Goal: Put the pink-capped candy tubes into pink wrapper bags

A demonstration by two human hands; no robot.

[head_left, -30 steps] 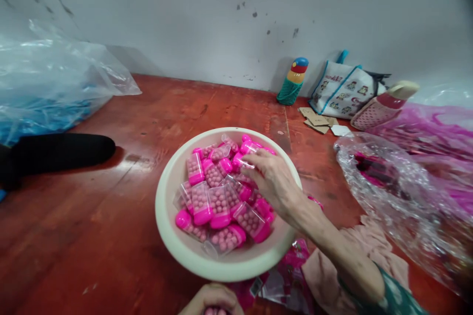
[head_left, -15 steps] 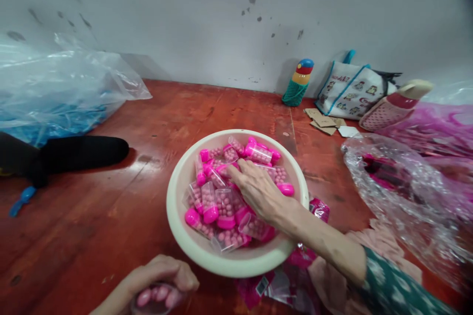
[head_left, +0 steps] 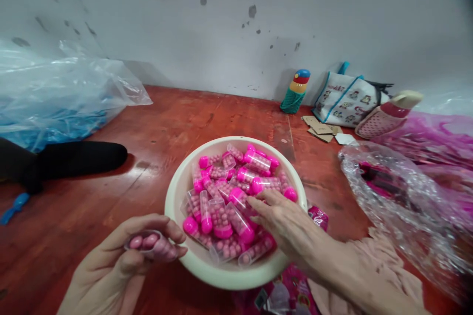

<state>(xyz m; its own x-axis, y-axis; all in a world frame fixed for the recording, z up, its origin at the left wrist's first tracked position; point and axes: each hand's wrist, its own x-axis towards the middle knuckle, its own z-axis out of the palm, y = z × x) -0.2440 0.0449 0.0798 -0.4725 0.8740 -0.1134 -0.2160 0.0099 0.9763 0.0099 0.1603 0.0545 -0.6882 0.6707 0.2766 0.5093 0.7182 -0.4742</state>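
A cream plastic basin (head_left: pixel 177 167) holds many clear tubes of pink balls with bright pink caps. My left hand (head_left: pixel 111 256), left of the basin, has its fingers wrapped round a clear tube of pink balls (head_left: pixel 153 245). That tube lies tilted, its uncapped round end facing me with several balls visible inside. Over the right side of the basin, my right hand (head_left: pixel 283 216) reaches in with its fingers apart, the tips touching or just above the capped tubes (head_left: pixel 240 221). Part of its fingertips is hard to make out.
Pink printed packets (head_left: pixel 291 290) and a pale cloth (head_left: pixel 380 266) lie right of the basin. Clear plastic wrap (head_left: pixel 369 206), a cartoon bag (head_left: pixel 343 98), two bottles and cardboard pieces (head_left: pixel 320 125) are farther right. A bag of blue items (head_left: pixel 62 103) and a black object (head_left: pixel 81 157) are left.
My left hand has risen with its tube toward the basin's left rim, turning it more into view. My right hand has drawn back toward the basin's right side. The camera view has tilted up slightly.
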